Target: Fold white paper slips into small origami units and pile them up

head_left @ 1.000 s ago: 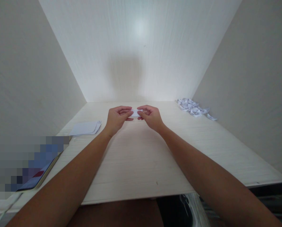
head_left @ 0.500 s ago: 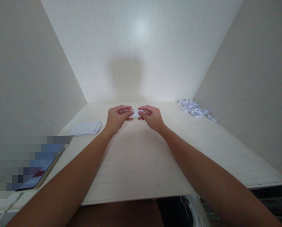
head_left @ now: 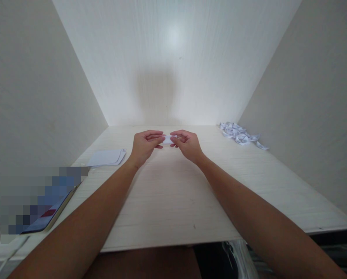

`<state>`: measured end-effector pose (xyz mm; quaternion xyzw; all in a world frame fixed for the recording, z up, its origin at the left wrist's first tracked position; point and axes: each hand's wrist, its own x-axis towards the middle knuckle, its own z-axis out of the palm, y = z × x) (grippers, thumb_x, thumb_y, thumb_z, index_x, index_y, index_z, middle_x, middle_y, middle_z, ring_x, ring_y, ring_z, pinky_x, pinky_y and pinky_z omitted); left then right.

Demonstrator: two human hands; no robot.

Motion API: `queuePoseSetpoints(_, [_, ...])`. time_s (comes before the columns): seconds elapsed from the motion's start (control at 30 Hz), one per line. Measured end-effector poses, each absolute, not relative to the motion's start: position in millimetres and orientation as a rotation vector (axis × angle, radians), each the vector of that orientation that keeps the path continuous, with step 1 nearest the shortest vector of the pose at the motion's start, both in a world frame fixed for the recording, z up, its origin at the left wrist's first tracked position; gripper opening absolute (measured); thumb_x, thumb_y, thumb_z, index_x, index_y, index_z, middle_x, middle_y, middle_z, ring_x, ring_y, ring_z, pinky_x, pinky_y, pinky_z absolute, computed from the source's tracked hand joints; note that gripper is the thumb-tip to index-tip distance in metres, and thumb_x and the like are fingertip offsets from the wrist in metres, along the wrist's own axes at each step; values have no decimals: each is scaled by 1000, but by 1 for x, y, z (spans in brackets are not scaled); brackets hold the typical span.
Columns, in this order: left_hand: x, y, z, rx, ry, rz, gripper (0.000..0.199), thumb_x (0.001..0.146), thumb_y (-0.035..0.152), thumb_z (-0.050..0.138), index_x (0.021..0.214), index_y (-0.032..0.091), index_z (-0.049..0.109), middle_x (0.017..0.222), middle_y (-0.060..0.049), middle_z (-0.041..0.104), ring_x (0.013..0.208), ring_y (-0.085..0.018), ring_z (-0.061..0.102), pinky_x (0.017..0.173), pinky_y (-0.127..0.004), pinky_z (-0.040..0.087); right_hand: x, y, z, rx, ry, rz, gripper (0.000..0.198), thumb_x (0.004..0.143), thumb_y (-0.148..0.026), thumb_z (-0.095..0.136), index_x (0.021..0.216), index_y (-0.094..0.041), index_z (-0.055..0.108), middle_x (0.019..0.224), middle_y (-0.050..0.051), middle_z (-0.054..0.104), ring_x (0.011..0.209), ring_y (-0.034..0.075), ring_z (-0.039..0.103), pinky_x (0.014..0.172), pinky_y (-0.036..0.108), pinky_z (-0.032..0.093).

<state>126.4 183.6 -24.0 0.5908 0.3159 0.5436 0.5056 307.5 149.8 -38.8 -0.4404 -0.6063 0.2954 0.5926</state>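
Observation:
Between my hands is a small folded strip of white paper (head_left: 168, 139), held level just above the desk toward its back. My left hand (head_left: 146, 145) pinches the strip's left end between thumb and fingers. At the right end, my right hand (head_left: 189, 144) grips it the same way, thumb on the near face. Both sets of fingertips cover the ends, so only the strip's middle shows.
A stack of white paper sheets (head_left: 107, 157) lies left of my left hand. Nearer on the left, a device with a screen (head_left: 49, 213) leans by the side wall, partly pixelated. Folded white paper pieces (head_left: 240, 133) are heaped at the back right. Walls enclose the desk (head_left: 173, 201).
Both hands keep their pinch on the paper strip and have barely moved. The whole view has shifted very slightly.

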Motion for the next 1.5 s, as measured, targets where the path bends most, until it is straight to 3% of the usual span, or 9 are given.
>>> queuePoseSetpoints(0.23, [127,185,-24,1444,753,1306,41,56,40,95,83,12,80,78,-7,78,66,-18,70,66,-35,64,308,149,-38,-1027,-1420,676,37,79,-48,78,98,-16,74,73,3,71,64,17,72,57,27,53])
queuePoseSetpoints(0.43, [127,185,-25,1477,771,1285,43,55,45,94,81,13,80,76,-8,78,67,-20,71,69,-40,65,309,150,-39,-1055,-1434,645,36,81,-48,76,99,-17,74,74,3,73,64,18,73,56,27,53])
queuePoseSetpoints(0.63, [125,190,-28,1535,805,1279,32,58,38,91,77,15,81,71,-7,77,63,-20,70,67,-38,62,308,149,-41,-1079,-1488,589,25,85,-39,71,99,-19,76,78,4,75,68,19,75,62,30,58])
queuePoseSetpoints(0.83, [123,194,-31,1598,821,1280,25,62,35,89,78,18,82,77,-7,79,74,-22,73,76,-37,59,307,145,-37,-1084,-1575,517,19,89,-34,66,97,-21,78,90,6,79,72,20,76,69,34,61])
queuePoseSetpoints(1.2, [122,191,-28,1744,837,1234,23,65,38,86,76,19,82,80,-9,80,74,-24,74,75,-37,59,311,144,-31,-1224,-1749,276,15,92,-29,66,92,-20,77,87,5,78,74,17,66,73,31,50])
queuePoseSetpoints(1.5, [123,187,-28,2024,878,1194,8,71,27,77,75,25,83,77,-3,81,72,-23,74,74,-34,56,308,138,-24,-1329,-1993,96,16,93,-15,58,82,-16,69,84,8,71,80,19,59,77,32,43])
